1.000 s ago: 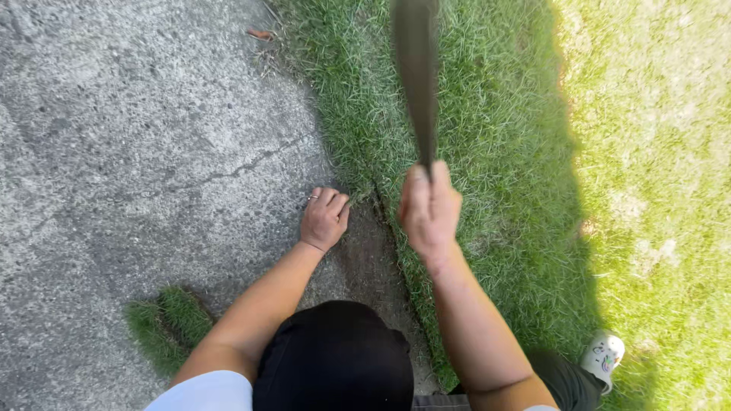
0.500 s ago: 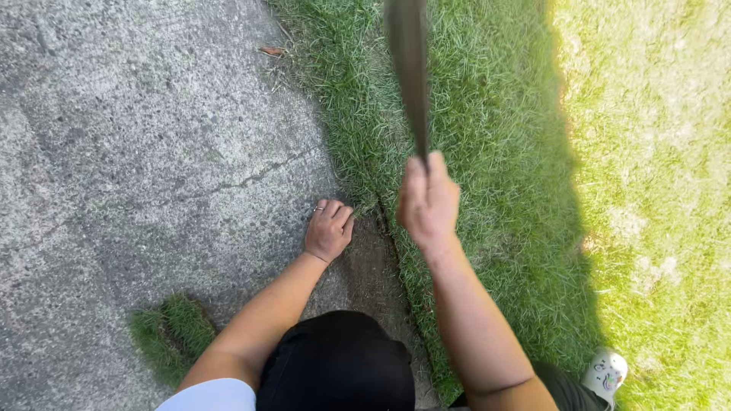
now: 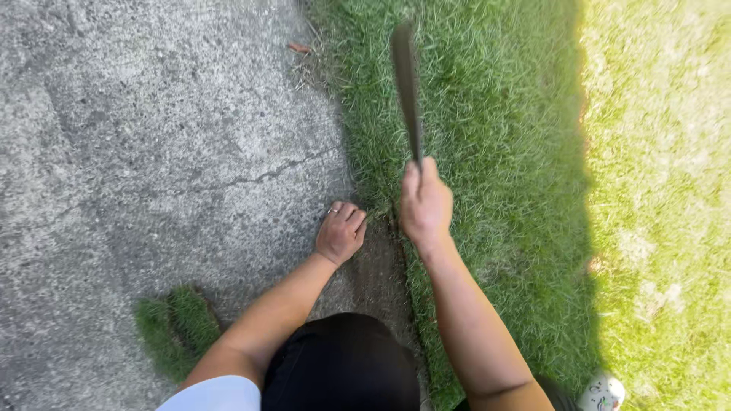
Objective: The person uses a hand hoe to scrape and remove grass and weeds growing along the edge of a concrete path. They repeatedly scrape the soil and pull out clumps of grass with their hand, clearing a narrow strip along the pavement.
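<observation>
My right hand (image 3: 425, 205) is closed around the handle of a long dark blade (image 3: 406, 85), which is raised over the grass edge and blurred by motion. My left hand (image 3: 340, 233), with a ring on one finger, rests on the concrete slab (image 3: 152, 152), its fingers curled at the grass edge. Between the hands lies a strip of bare dark soil (image 3: 377, 266) where the lawn (image 3: 487, 152) meets the concrete. My dark-trousered knee (image 3: 343, 365) fills the bottom middle.
A cut clump of grass (image 3: 173, 327) lies on the concrete at lower left. A crack (image 3: 259, 176) runs across the slab. A dry leaf (image 3: 300, 48) sits near the lawn edge at top. My light shoe (image 3: 601, 392) shows at bottom right. Sunlit grass lies far right.
The blade has stayed raised and tilted slightly left. My left hand has slid a little lower and curled its fingers at the grass edge. The view has shifted slightly.
</observation>
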